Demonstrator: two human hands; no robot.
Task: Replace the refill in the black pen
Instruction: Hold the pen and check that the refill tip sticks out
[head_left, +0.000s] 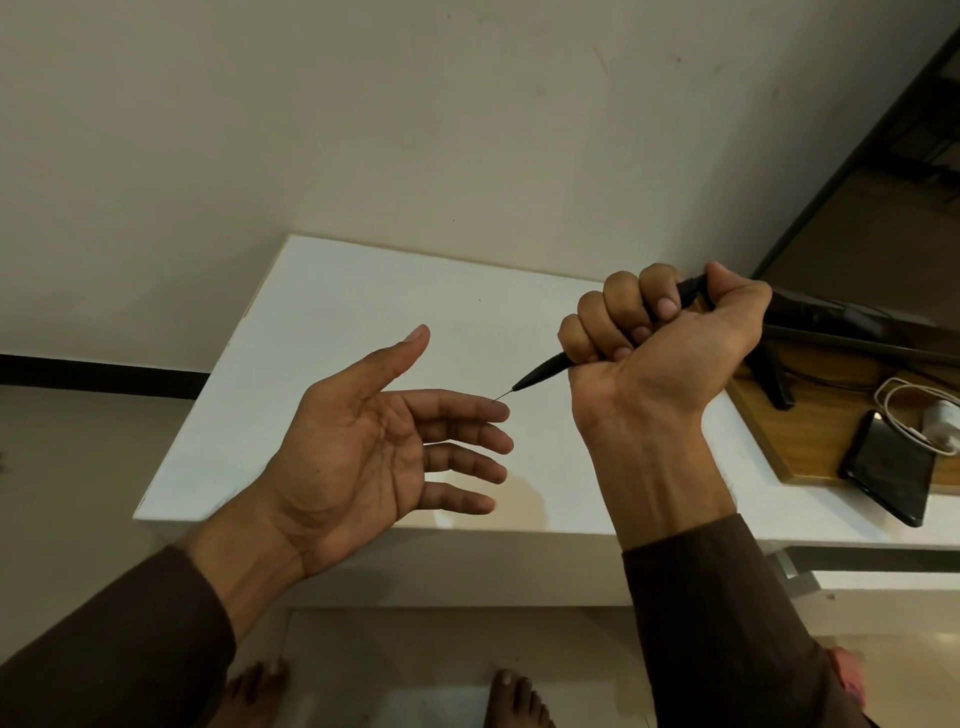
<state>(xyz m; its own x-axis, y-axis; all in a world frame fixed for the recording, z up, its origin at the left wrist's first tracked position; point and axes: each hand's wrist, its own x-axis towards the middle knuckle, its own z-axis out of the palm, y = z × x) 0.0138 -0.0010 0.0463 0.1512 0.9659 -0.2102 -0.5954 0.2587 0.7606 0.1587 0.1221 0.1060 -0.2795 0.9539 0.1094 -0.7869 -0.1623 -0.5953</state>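
Note:
My right hand (660, 338) is closed in a fist around the black pen (540, 373), above the white table (332, 291). The pen's pointed end sticks out to the lower left, and its rear end shows above my thumb. A thin tip pokes from the point and touches, or nearly touches, the index fingertip of my left hand (384, 447). That hand is held palm up with its fingers spread and nothing in it. No separate refill is visible.
At the table's right end lies a wooden board (810, 441) with a black phone (888, 467), a white charger and cable (930, 421) and a dark stand (779, 384). A wall stands behind the table. My bare feet are on the floor below.

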